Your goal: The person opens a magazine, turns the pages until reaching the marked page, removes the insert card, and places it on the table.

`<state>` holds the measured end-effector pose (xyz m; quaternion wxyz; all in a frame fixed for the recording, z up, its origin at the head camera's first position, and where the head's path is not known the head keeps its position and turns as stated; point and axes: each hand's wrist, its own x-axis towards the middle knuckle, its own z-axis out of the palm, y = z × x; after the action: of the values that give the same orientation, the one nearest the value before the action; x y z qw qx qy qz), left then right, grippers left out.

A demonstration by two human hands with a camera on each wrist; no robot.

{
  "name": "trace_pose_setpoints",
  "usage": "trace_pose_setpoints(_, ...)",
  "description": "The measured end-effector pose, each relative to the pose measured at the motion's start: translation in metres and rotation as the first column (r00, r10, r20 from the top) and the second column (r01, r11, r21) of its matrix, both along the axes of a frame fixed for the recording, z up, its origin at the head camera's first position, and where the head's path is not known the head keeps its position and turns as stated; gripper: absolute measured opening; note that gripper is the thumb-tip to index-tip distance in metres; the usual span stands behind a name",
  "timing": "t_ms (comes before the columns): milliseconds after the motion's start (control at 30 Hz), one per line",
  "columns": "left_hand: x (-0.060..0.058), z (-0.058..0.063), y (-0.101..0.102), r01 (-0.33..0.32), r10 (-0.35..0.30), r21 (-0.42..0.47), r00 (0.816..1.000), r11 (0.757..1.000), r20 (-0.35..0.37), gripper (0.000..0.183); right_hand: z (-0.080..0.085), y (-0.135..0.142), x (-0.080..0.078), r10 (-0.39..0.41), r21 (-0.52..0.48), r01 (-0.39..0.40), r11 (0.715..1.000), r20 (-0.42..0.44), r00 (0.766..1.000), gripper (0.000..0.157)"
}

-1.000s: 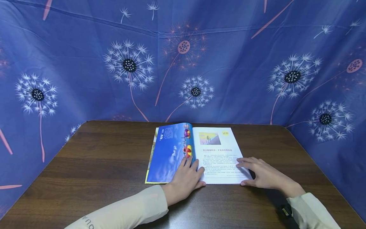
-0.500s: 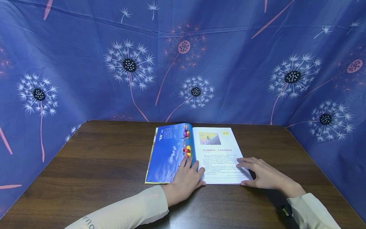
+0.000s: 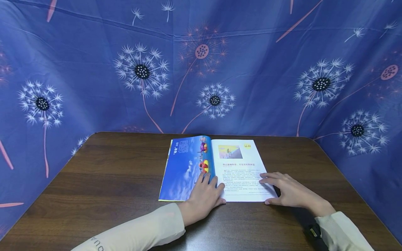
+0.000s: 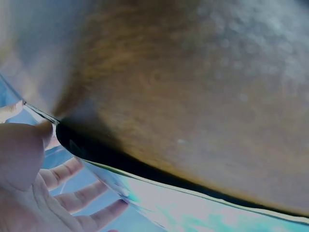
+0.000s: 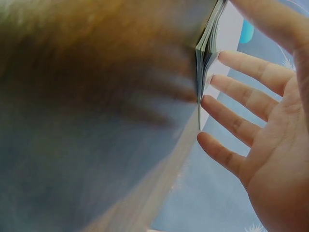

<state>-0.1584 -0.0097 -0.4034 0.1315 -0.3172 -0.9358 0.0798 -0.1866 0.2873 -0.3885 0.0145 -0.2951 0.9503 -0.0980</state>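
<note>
An open magazine (image 3: 242,177) lies on the brown wooden table (image 3: 110,181). Its left page (image 3: 180,174) is blue with a sky and colourful balloon-like figures; the right page carries a small picture and printed text. My left hand (image 3: 202,195) rests with spread fingers over the lower fold, its thumb near the bottom edge. Fingers of my right hand (image 3: 287,190) touch the lower right edge of the right page, thumb at the corner. In the right wrist view, the fingertips of that hand (image 5: 270,125) meet the stacked page edges (image 5: 207,53).
Behind the table hangs a blue cloth (image 3: 257,69) printed with dandelions. A dark wrist strap (image 3: 314,230) shows at the right sleeve (image 3: 342,230). The left sleeve (image 3: 150,226) lies across the front of the table.
The left page of the magazine has settled slightly lower and further left, covering the strip of page beneath it. Both hands have stayed in place.
</note>
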Motion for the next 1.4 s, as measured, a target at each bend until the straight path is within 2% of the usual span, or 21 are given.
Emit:
trace_pose_setpoints(200,0.0000,0.0004,0.0010,-0.005,0.005,-0.012,1.000,1.000,-0.016,0.049,0.0004,0.0002,-0.0008,0.006,0.004,-0.006,1.000,0.004,1.000,0.055)
trace_pose_setpoints(567,0.0007,0.0015,0.0015,-0.013,0.014,-0.027,1.000,1.000,0.023,0.047,0.0021,-0.0006,-0.0005,0.001,0.016,-0.001,1.000,0.003,1.000,0.046)
trace_pose_setpoints(1000,0.0017,-0.0003,0.0022,-0.008,0.008,-0.016,0.999,1.000,-0.031,0.051,0.0027,-0.0010,0.0007,-0.005,-0.005,0.005,1.000,-0.019,1.000,0.042)
trace_pose_setpoints(1200,0.0022,-0.0008,0.0037,-0.024,0.024,0.002,0.999,1.000,-0.027,0.055,0.0008,-0.0009,-0.0018,0.011,-0.031,-0.014,0.999,-0.095,0.995,0.042)
trace_pose_setpoints(1400,0.0029,-0.0010,0.0060,-0.037,0.037,0.004,0.999,0.999,-0.021,0.059,0.0009,0.0000,-0.0044,0.011,-0.058,-0.022,0.998,-0.194,0.981,0.042)
